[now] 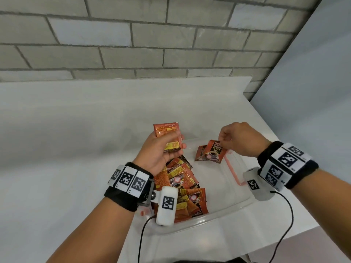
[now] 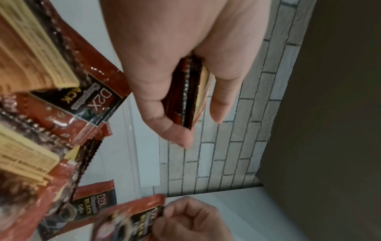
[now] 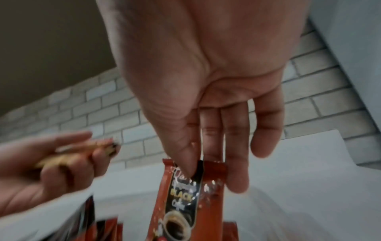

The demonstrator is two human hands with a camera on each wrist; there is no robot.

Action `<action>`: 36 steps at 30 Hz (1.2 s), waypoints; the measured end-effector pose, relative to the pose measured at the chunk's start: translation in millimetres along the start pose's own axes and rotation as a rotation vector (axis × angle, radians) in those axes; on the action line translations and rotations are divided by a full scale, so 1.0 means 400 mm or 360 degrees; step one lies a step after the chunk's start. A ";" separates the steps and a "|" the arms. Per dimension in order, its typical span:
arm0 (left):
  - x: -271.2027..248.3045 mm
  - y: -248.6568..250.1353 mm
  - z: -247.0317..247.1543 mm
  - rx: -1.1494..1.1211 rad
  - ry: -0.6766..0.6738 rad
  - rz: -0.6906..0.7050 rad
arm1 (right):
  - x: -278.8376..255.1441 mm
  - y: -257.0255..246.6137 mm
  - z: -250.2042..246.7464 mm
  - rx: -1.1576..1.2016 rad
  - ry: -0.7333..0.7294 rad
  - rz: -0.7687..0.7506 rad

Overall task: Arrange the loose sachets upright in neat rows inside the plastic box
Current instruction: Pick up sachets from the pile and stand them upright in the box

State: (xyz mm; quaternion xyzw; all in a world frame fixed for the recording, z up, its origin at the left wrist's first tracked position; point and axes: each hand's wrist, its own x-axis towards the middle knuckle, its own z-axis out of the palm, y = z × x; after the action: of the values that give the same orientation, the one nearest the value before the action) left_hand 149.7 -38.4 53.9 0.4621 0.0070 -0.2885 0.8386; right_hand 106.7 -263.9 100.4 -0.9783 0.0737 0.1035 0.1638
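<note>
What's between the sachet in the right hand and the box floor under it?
Nothing visible. The right hand pinches the sachet by its top edge over a bare part of the plastic box. One more sachet stands just behind it; the loose pile lies off to the left.

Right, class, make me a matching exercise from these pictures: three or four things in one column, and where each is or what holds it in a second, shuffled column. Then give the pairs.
Column one:
1. small stack of sachets
2. single sachet showing a coffee cup
3. loose heap of sachets
4. clear plastic box

Column two:
A. standing on the white counter
B. gripped in the left hand
C. lying jumbled inside the box
D. pinched at its top edge by the right hand

Pairs: 1-B, 2-D, 3-C, 4-A
</note>
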 end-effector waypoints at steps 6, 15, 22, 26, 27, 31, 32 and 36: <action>0.002 -0.001 -0.010 0.0035 0.0006 -0.0005 | 0.043 -0.033 0.056 -0.0619 -0.0189 -0.0184; -0.001 0.009 -0.013 0.0030 -0.0013 -0.0004 | 0.066 -0.074 0.082 -0.1075 -0.0254 -0.0166; 0.000 0.010 -0.016 0.0054 -0.0004 -0.0030 | 0.058 -0.085 0.083 -0.1136 -0.0260 -0.0174; -0.002 0.010 -0.016 0.0064 -0.0004 -0.0033 | 0.062 -0.087 0.083 -0.1132 -0.0281 -0.0136; -0.002 0.011 -0.015 0.0065 -0.0008 -0.0034 | 0.062 -0.090 0.083 -0.1134 -0.0280 -0.0134; -0.002 0.010 -0.015 0.0072 0.0004 -0.0036 | 0.059 -0.094 0.090 -0.1157 -0.0292 -0.0137; -0.001 0.010 -0.015 0.0074 0.0007 -0.0036 | 0.059 -0.093 0.091 -0.1160 -0.0291 -0.0139; -0.001 0.009 -0.014 0.0084 0.0016 -0.0034 | 0.059 -0.092 0.089 -0.1127 -0.0277 -0.0158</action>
State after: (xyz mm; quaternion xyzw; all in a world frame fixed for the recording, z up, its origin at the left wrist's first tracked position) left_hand 152.7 -32.4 53.5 0.4854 0.0084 -0.2951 0.8229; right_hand 129.6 -220.2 73.2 -0.9643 -0.0285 0.1973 -0.1745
